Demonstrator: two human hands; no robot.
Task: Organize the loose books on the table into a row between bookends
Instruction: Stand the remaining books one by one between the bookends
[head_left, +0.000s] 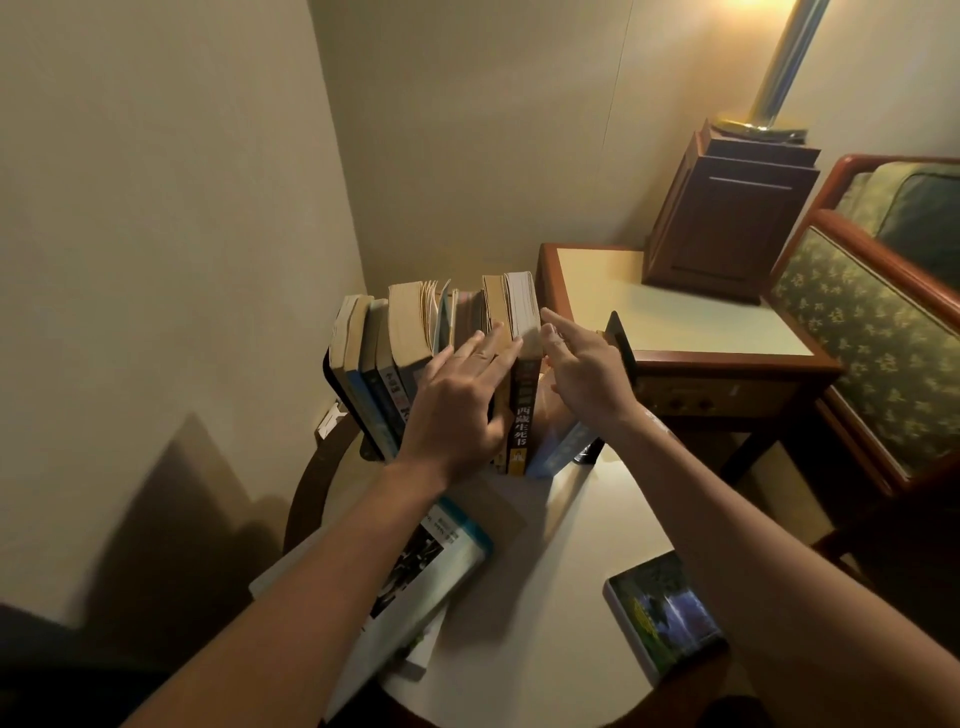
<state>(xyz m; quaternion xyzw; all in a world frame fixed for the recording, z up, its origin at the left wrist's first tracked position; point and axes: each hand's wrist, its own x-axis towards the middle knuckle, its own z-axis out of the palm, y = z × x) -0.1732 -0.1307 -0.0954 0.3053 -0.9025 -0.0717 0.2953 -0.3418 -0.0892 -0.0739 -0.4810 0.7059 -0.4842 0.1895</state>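
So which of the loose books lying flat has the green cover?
The small book at the near right of the table, lying on its own. The other flat book, on the near left, is white and blue.

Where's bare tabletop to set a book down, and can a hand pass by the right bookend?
Free: the round table's middle, between the row of books, the loose stack near left and the green-covered book near right; also the side table's top before the wooden box. Crowded: between row and right bookend, where a blue book leans and the right hand reaches.
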